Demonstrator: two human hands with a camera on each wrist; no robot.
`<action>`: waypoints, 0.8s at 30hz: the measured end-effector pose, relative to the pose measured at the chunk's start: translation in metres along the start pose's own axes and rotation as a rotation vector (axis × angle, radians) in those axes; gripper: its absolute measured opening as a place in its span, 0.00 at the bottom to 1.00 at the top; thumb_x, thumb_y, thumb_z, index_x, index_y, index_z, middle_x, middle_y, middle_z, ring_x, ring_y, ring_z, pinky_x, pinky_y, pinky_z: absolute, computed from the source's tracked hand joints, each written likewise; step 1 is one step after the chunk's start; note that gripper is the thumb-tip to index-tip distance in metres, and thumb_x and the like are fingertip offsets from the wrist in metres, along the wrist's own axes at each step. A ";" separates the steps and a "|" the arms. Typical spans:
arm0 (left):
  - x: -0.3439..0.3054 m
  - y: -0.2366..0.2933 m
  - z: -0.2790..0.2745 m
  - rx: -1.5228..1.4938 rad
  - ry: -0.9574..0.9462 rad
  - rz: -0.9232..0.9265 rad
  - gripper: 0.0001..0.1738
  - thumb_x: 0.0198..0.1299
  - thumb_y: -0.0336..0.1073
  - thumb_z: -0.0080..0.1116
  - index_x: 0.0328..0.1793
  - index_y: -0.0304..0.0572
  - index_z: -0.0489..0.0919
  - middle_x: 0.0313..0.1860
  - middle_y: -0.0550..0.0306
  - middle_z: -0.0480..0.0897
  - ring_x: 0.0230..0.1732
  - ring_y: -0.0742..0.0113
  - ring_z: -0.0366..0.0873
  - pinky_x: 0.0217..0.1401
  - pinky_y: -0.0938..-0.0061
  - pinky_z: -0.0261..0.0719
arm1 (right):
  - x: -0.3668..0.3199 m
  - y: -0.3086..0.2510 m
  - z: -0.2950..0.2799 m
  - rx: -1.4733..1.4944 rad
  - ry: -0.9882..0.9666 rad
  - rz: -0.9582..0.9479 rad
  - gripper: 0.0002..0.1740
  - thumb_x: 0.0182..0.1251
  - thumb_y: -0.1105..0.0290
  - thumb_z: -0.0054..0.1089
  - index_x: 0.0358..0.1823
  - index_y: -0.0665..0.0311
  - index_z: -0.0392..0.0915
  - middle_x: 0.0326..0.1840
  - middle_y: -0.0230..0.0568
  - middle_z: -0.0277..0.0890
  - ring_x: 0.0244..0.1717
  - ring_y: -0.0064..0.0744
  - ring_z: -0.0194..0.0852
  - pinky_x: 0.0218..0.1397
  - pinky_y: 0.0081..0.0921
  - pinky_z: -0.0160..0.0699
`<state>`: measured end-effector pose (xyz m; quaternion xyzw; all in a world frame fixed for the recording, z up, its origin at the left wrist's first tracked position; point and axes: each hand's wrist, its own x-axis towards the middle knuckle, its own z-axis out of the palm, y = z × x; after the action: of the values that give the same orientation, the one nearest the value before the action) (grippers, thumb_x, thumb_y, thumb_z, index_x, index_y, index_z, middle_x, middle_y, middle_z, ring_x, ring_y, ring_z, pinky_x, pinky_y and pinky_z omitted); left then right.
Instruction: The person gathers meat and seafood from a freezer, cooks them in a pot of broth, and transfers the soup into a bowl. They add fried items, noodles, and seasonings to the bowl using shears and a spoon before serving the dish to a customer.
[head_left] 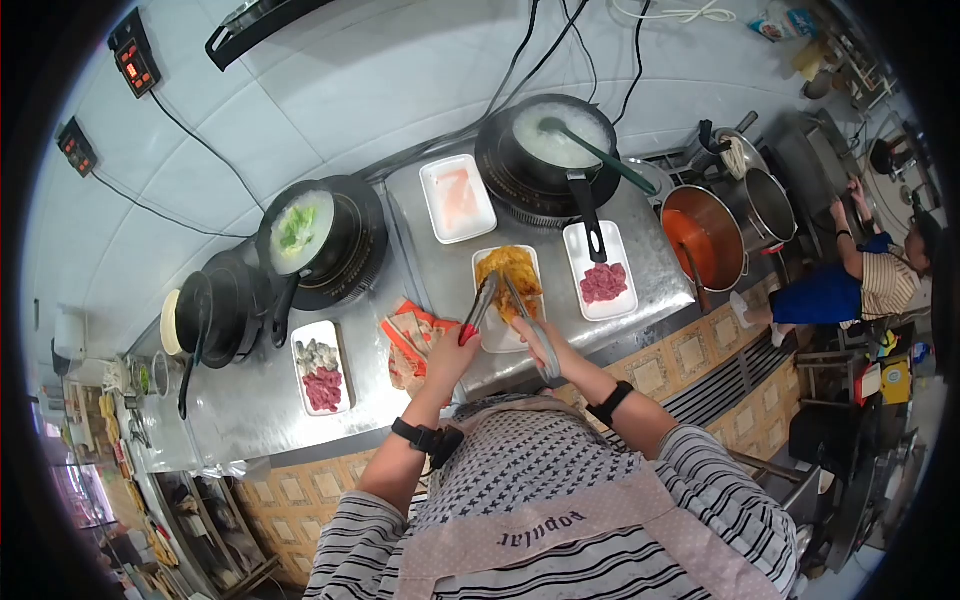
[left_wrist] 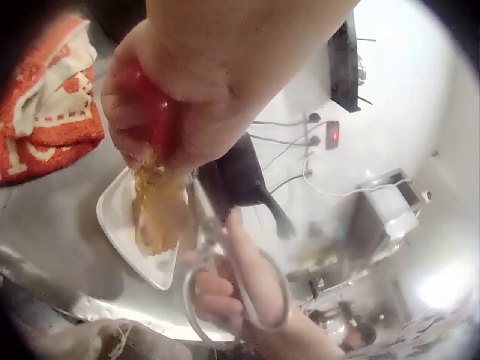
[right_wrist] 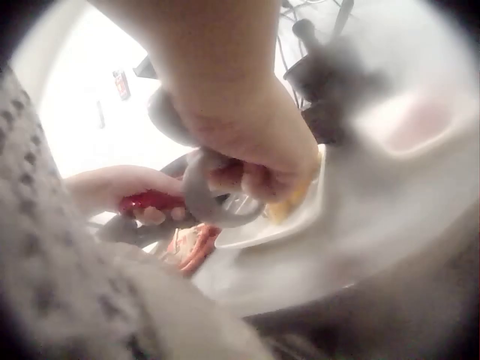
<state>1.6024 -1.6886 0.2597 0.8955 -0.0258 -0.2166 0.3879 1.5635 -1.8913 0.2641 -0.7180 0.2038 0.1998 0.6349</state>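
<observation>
A white tray point(head_left: 490, 338) holds a golden-brown fried piece point(head_left: 508, 266), which also shows in the left wrist view as a yellow-brown piece point(left_wrist: 155, 225). The left hand point(head_left: 452, 358) grips red-handled tongs point(head_left: 481, 303), their tips at the piece's left side. In the left wrist view the left hand point(left_wrist: 169, 105) is curled round the red handle. The right hand point(head_left: 540, 345) holds grey-handled scissors point(head_left: 549, 362), fingers through the loops, with the blades over the piece. The right wrist view shows the right hand point(right_wrist: 255, 142) in a grey loop point(right_wrist: 206, 196).
An orange cloth point(head_left: 408, 345) lies left of the tray. Trays with raw meat point(head_left: 604, 283) and with grey pieces and meat point(head_left: 323, 388) flank it. Behind stand steaming pans point(head_left: 560, 135) on burners. A pot of red liquid point(head_left: 703, 235) and another person point(head_left: 880, 275) are at right.
</observation>
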 end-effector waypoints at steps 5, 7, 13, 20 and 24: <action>-0.011 0.038 -0.026 0.317 0.022 0.016 0.32 0.49 0.54 0.62 0.51 0.36 0.71 0.31 0.45 0.80 0.38 0.49 0.80 0.38 0.60 0.75 | -0.029 0.037 -0.030 -0.224 0.247 -0.053 0.29 0.55 0.46 0.60 0.42 0.67 0.76 0.24 0.47 0.76 0.20 0.37 0.76 0.26 0.32 0.74; -0.021 0.023 -0.033 0.301 0.118 0.117 0.36 0.48 0.55 0.63 0.52 0.32 0.69 0.33 0.44 0.79 0.37 0.51 0.80 0.37 0.64 0.75 | -0.034 0.049 -0.038 -0.384 0.346 -0.033 0.28 0.54 0.51 0.60 0.48 0.67 0.73 0.31 0.52 0.77 0.30 0.45 0.77 0.35 0.35 0.75; -0.005 -0.091 -0.024 0.044 0.361 0.057 0.35 0.47 0.42 0.66 0.56 0.29 0.65 0.31 0.51 0.75 0.31 0.59 0.76 0.34 0.69 0.74 | -0.009 0.063 -0.039 -0.757 0.445 -0.051 0.32 0.54 0.62 0.58 0.62 0.62 0.63 0.43 0.57 0.75 0.41 0.52 0.76 0.43 0.42 0.75; 0.014 -0.136 -0.013 0.227 0.419 -0.034 0.48 0.43 0.42 0.66 0.67 0.32 0.53 0.52 0.37 0.65 0.51 0.41 0.66 0.51 0.58 0.68 | -0.017 -0.040 -0.120 -0.630 0.760 -0.325 0.24 0.54 0.64 0.60 0.53 0.63 0.70 0.36 0.54 0.73 0.38 0.52 0.74 0.41 0.38 0.73; 0.011 -0.108 -0.015 0.350 0.554 -0.055 0.51 0.40 0.44 0.67 0.70 0.39 0.54 0.60 0.35 0.59 0.57 0.35 0.60 0.59 0.53 0.63 | 0.027 -0.109 -0.206 -0.885 0.975 -0.791 0.24 0.49 0.68 0.64 0.51 0.59 0.74 0.43 0.51 0.67 0.44 0.51 0.66 0.48 0.37 0.67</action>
<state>1.6056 -1.6056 0.1888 0.9739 0.0680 0.0327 0.2143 1.6513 -2.0845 0.3632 -0.9316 0.0897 -0.3185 0.1508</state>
